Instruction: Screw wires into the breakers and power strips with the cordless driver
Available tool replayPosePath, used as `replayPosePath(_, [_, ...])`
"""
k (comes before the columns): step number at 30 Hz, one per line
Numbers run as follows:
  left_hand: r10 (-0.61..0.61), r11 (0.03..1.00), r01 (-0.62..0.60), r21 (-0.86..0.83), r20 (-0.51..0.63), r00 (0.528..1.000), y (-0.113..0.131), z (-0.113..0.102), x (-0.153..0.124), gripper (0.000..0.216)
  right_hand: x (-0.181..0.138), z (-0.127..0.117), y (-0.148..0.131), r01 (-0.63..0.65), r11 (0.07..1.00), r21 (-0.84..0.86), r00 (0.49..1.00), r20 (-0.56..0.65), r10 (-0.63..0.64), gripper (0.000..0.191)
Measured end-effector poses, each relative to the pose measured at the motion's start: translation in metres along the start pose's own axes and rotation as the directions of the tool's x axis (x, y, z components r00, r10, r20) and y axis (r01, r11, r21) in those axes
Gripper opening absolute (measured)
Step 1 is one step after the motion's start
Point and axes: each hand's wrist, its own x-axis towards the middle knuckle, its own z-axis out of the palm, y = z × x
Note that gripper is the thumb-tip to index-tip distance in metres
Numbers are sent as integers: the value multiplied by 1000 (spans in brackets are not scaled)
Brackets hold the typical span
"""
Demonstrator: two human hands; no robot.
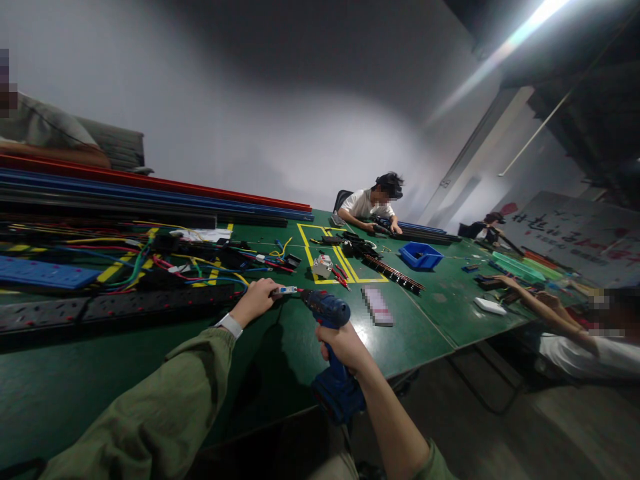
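My right hand (pixel 346 345) is wrapped round the grip of a blue cordless drill (pixel 327 309), which points left. In my left hand (pixel 256 299) the fingers pinch a small white and blue part (pixel 287 291), too small to tell its kind. The drill's tip is at the right end of that part; whether they touch I cannot tell. Just left of my left hand lies a long black socket strip (pixel 155 303). Beyond the drill are a white block-shaped device (pixel 323 267) and red-handled pliers (pixel 342 275).
Tangled wires (pixel 185 263) and a blue socket strip (pixel 47 272) cover the left side. Long coloured rails (pixel 160 193) run along the back. A phone-like slab (pixel 377 307), a black busbar strip (pixel 395 273) and a blue bin (pixel 421 255) stand right. Co-workers (pixel 370 203) sit around the table.
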Motion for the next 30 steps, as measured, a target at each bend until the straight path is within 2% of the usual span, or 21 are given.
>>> replayPosePath(6, [1, 1000, -1, -4, -6, 1000, -1, 1, 0, 35, 3, -1, 1, 15, 1000, -9, 1000, 12, -15, 11])
replayPosePath(11, [1, 1000, -1, 24, -2, 1000, 0, -1, -1, 33, 1, -9, 12, 78, 994, 79, 997, 2, -79, 22])
replayPosePath(14, [12, 999, -12, 33, -6, 1000, 3, -4, -2, 28, -5, -30, 27, 115, 985, 128, 991, -89, -104, 30])
replayPosePath(16, [16, 999, -16, 34, -6, 1000, 4, -5, -2, 25, -10, -54, 39, 162, 977, 139, 968, -213, -130, 37])
replayPosePath(19, [8, 999, -8, 42, -6, 1000, 6, -7, -2, 24, -11, -101, 55, 211, 974, 84, 874, -462, -150, 44])
replayPosePath(23, [-6, 999, 6, 47, -1, 1000, 6, -6, -2, 24, 4, -173, 71, 282, 959, -16, 650, -733, -203, 44])
replayPosePath(27, [-2, 999, 2, 46, 0, 1000, 7, -6, -2, 24, 26, -225, 70, 263, 956, -128, 436, -868, -236, 39])
replayPosePath(30, [-1, 999, 1, 43, -6, 1000, 7, -6, -2, 22, 39, -242, 63, 212, 961, -177, 348, -905, -244, 36])
